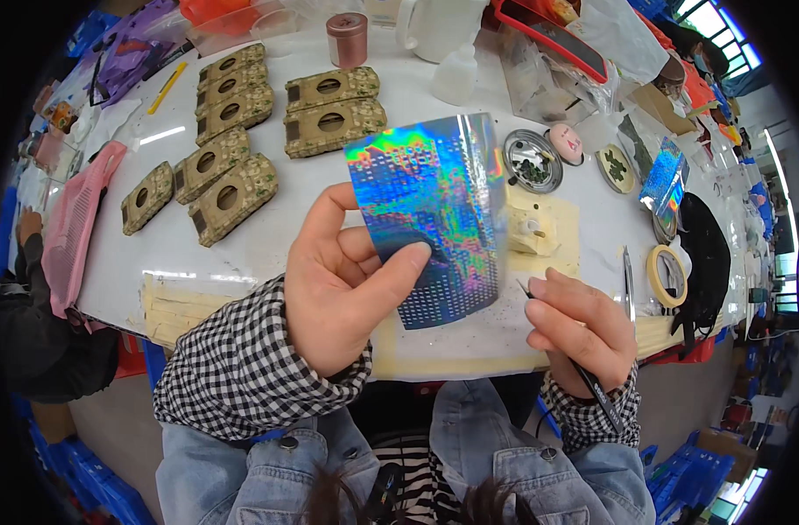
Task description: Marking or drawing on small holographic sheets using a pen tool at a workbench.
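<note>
My left hand [334, 293] pinches a shiny rainbow holographic pouch [443, 210] between thumb and fingers, holding it upright above the near part of the table. To its right, my right hand [588, 324] grips black tweezers [595, 391], their fine tip pointing toward the pouch and not touching it. Whether the tip holds anything is too small to tell. Behind the pouch, a pale block with a small peg [529, 229] rests on yellowish tape. Several camouflage-painted model hulls [233, 201], each with a round opening, stand at the left and far middle.
Round dishes with small dark green pieces [532, 162] lie at the right, near a pink lidded pot [565, 143]. Farther right are another holographic pouch [665, 179], a tape roll [666, 276] and silver tweezers [628, 280]. A white jug [439, 31] stands far back; a pink basket [84, 227] sits left.
</note>
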### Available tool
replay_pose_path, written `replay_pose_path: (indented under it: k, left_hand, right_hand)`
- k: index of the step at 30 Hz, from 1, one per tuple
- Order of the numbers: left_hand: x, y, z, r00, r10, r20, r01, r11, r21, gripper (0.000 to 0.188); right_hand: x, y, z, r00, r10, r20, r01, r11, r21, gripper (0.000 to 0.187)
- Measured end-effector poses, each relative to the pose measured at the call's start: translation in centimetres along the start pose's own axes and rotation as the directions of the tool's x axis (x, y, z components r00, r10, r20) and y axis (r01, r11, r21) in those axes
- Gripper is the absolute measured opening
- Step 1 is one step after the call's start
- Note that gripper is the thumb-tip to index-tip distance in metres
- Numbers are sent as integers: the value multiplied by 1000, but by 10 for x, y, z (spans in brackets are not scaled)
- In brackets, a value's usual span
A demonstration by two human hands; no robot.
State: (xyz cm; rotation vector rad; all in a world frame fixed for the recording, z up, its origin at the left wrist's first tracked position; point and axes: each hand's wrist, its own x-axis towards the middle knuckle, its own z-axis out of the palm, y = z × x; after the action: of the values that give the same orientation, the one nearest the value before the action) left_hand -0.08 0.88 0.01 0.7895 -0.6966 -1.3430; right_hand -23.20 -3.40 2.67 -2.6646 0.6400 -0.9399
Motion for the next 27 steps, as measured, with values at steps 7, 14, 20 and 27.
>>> replay_pose_path:
  k: [7, 14, 20, 27]
  left_hand:
    - [1, -4, 0, 998, 45, -50, -43, 998, 37, 45]
    - [3, -4, -2, 997, 43, -60, -40, 998, 54, 45]
    - [3, -3, -2, 996, 42, -80, -36, 997, 64, 45]
    - [4, -5, -2, 997, 27, -69, -24, 999, 44, 43]
  right_hand:
    - [-45, 22, -3, 990, 97, 102, -77, 980, -184, 27]
    - [-52, 24, 2, 981, 133, 141, -110, 981, -156, 27]
    - [-47, 26, -3, 963, 137, 232, -104, 983, -148, 32]
    - [-56, 29, -6, 963, 226, 148, -218, 973, -70, 31]
